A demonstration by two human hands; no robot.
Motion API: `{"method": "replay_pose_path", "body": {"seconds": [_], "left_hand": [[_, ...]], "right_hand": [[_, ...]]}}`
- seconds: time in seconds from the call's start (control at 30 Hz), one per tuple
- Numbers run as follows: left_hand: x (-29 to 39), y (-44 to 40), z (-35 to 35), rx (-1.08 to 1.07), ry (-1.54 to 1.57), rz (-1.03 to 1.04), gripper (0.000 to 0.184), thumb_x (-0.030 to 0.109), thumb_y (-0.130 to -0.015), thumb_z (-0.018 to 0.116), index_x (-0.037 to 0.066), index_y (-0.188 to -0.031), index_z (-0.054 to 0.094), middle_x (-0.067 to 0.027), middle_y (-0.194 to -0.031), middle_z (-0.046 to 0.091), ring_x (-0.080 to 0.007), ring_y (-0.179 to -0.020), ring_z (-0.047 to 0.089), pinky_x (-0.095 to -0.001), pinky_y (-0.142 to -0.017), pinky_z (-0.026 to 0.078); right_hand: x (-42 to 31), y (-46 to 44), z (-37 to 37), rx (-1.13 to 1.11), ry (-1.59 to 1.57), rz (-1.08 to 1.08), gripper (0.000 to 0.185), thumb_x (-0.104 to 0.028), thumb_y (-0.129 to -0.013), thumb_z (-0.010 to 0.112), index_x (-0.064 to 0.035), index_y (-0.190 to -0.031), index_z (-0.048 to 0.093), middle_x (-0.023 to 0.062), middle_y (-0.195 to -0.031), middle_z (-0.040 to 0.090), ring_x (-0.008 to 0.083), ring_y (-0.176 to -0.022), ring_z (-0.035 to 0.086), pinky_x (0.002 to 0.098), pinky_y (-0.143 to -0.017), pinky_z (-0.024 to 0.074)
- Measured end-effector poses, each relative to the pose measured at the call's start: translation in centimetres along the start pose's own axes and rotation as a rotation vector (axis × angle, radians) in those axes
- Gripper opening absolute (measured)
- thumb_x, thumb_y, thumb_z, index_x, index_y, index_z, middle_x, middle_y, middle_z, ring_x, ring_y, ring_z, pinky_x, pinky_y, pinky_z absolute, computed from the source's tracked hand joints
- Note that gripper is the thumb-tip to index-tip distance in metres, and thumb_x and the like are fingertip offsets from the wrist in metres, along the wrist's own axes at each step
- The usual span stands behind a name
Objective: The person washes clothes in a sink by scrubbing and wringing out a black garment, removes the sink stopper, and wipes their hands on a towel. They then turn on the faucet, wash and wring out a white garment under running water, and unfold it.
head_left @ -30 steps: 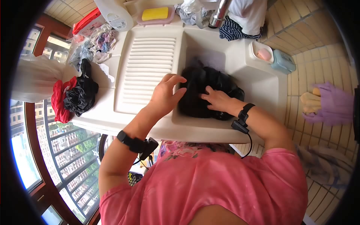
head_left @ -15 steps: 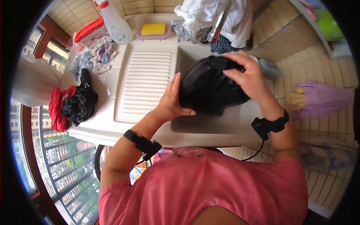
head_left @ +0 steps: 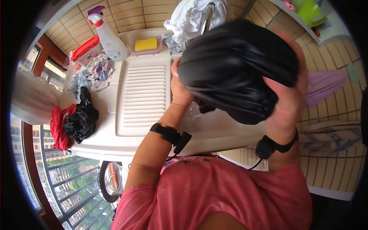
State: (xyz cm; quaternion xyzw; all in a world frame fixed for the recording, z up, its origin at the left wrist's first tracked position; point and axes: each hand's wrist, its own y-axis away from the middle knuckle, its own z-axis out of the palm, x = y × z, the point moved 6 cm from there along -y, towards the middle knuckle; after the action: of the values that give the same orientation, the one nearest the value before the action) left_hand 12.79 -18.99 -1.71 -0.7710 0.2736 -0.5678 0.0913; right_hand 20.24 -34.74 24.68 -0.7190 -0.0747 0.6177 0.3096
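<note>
While the right hand (head_left: 288, 100) grips black cloth (head_left: 226, 73), bottle lettering (head_left: 113, 51) blurs — unreadable.

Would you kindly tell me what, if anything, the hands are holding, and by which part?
A black cloth bundle, by opposite sides: the left hand at its left edge, the right hand gripping its right end.

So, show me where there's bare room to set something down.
The ridged board lies bare between the crumpled black cloth and the left hand. The far-left corner is crowded with a spray bottle and small laundry. The held black bundle hides most of the sink.
</note>
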Motion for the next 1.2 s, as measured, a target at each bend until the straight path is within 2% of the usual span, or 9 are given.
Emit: {"method": "replay_pose_path", "body": {"seconds": [0.3,0.57,0.63,0.67,0.77,0.83,0.9,1.03,1.2], "left_hand": [[-6.4,0.7,0.9,0.013,0.611,-0.349,0.036,0.009,-0.086,0.073,0.003,-0.121,0.064,-0.0122,-0.108,0.073,-0.0191,-0.1,0.067,-0.0313,-0.092,0.051],[-5.2,5.8,3.9,-0.492,-0.373,0.016,0.055,0.021,-0.081,0.079,0.004,-0.13,0.061,-0.0173,-0.118,0.07,-0.0321,-0.111,0.067,-0.0368,-0.098,0.053],[-11.3,7.6,3.2,-0.589,-0.073,-0.563,0.069,0.037,-0.084,0.079,0.005,-0.14,0.055,-0.0192,-0.124,0.067,-0.0344,-0.115,0.066,-0.0444,-0.101,0.052],[-7.0,8.0,1.4,-0.781,0.409,-1.041,0.091,0.072,-0.084,0.065,0.008,-0.147,0.049,-0.0215,-0.131,0.064,-0.0365,-0.119,0.064,-0.0539,-0.099,0.052],[-2.3,9.3,3.1,-0.983,1.123,-1.576,0.111,0.096,-0.079,0.036,0.011,-0.149,0.047,-0.0212,-0.137,0.061,-0.0388,-0.121,0.063,-0.062,-0.095,0.052],[1.3,7.3,5.0,-0.998,1.537,-1.235,0.12,0.101,-0.074,0.023,0.01,-0.149,0.047,-0.019,-0.142,0.058,-0.0403,-0.123,0.062,-0.0628,-0.099,0.05],[1.3,3.9,6.6,-0.689,1.881,-0.946,0.104,0.092,-0.084,0.031,0.009,-0.141,0.054,-0.016,-0.134,0.064,-0.0366,-0.119,0.064,-0.052,-0.103,0.052],[3.4,4.2,6.7,-0.497,1.587,-1.306,0.046,0.047,-0.096,0.064,0.009,-0.12,0.066,-0.0104,-0.106,0.073,-0.0269,-0.093,0.071,-0.0408,-0.087,0.059],[1.1,4.8,8.6,-0.47,1.49,-1.328,0.038,0.04,-0.097,0.061,0.007,-0.117,0.066,-0.0116,-0.101,0.073,-0.0276,-0.088,0.072,-0.0391,-0.083,0.059]], "right_hand": [[13.9,8.3,-12.1,0.511,-0.217,0.334,0.045,-0.009,-0.092,0.069,0.0017,-0.134,0.057,0.0101,-0.123,0.065,0.0163,-0.112,0.062,0.0321,-0.101,0.0478],[15.0,1.5,-8.1,0.31,-0.207,0.267,0.041,0.0,-0.09,0.073,0.005,-0.129,0.06,0.0075,-0.111,0.069,0.0109,-0.098,0.065,0.0245,-0.089,0.053],[17.5,1.3,-7.8,0.292,-0.167,0.254,0.037,-0.002,-0.09,0.072,0.0043,-0.125,0.063,0.0072,-0.111,0.068,0.0108,-0.1,0.064,0.0251,-0.089,0.0524],[18.0,1.3,-7.5,0.259,-0.074,0.203,0.036,-0.002,-0.089,0.072,0.0039,-0.124,0.064,0.0074,-0.113,0.068,0.0122,-0.102,0.063,0.0262,-0.091,0.0511],[16.8,1.5,-5.0,0.112,0.196,0.014,0.033,0.0,-0.083,0.071,0.0003,-0.115,0.066,0.0094,-0.108,0.063,0.021,-0.104,0.061,0.0317,-0.096,0.0462],[15.5,2.7,-3.2,-0.093,0.26,-0.11,0.035,0.002,-0.079,0.069,-0.0042,-0.113,0.066,0.0102,-0.101,0.059,0.0251,-0.097,0.059,0.0337,-0.09,0.0479],[15.2,5.3,-1.8,-0.277,0.341,-0.163,0.041,0.003,-0.074,0.071,-0.0091,-0.113,0.067,0.0111,-0.1,0.054,0.0286,-0.093,0.058,0.0367,-0.085,0.049],[17.7,10.5,-2.6,-0.53,0.478,-0.005,0.044,0.0,-0.076,0.076,-0.0122,-0.117,0.068,0.0105,-0.105,0.051,0.0261,-0.094,0.06,0.0365,-0.084,0.0512],[27.1,11.8,-11.6,0.177,-0.344,0.797,0.059,-0.04,-0.096,0.069,-0.0058,-0.142,0.051,0.0046,-0.125,0.06,0.0122,-0.111,0.058,0.0301,-0.089,0.0508]]}}
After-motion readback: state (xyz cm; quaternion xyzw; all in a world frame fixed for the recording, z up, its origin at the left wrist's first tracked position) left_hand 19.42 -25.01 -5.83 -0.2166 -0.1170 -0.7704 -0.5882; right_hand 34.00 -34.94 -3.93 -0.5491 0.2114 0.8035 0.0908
